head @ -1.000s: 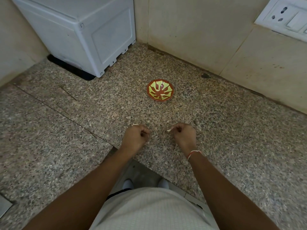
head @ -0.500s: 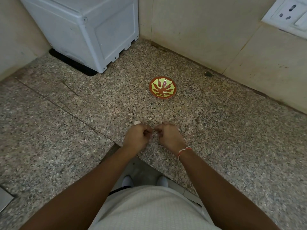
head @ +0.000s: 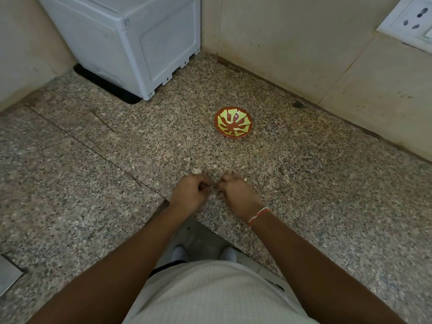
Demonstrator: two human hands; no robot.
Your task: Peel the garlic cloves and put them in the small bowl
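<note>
The small bowl (head: 233, 122), red-brown with a yellow-green pattern, stands on the speckled granite counter (head: 304, 183) and looks empty. My left hand (head: 190, 192) and my right hand (head: 239, 195) are side by side near the counter's front edge, well short of the bowl. Both have curled fingers, and their fingertips almost meet around a small garlic clove that is mostly hidden. Another pale garlic clove (head: 197, 170) lies on the counter just beyond my left hand. A pale scrap (head: 245, 179) shows at my right hand's far side.
A white appliance (head: 131, 43) stands in the back left corner. Tiled walls close off the back and right, with a wall socket (head: 411, 19) at upper right. The counter's front edge (head: 163, 202) runs just under my wrists, and a metal piece (head: 7, 274) lies at lower left.
My hands were apart a second ago and have come together, the right one moving left toward the left one. The bowl has not moved.
</note>
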